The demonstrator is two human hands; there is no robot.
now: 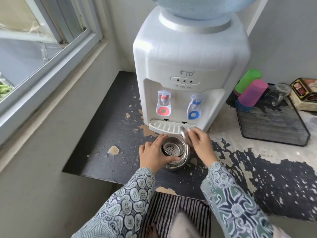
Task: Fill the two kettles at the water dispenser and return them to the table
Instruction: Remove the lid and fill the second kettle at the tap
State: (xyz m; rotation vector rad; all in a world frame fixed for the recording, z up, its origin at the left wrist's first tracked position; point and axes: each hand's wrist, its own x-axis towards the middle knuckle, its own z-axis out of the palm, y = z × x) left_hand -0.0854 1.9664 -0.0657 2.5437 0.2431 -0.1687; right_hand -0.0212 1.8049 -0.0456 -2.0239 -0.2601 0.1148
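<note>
Though kettle (pixel 175 152) half-hidden: L hand (pixel 155 156) fingers wrapped round rim, R hand (pixel 199 143) pinching blurred lid (pixel 184 135).

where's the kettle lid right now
In the head view the lid is off the kettle, held tilted on edge in the right hand just right of the open kettle, in front of the dispenser's drip tray.

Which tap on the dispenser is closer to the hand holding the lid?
The blue tap. It sits on the dispenser's right side, above the right hand pinching the lid; the red tap is further left.
</note>
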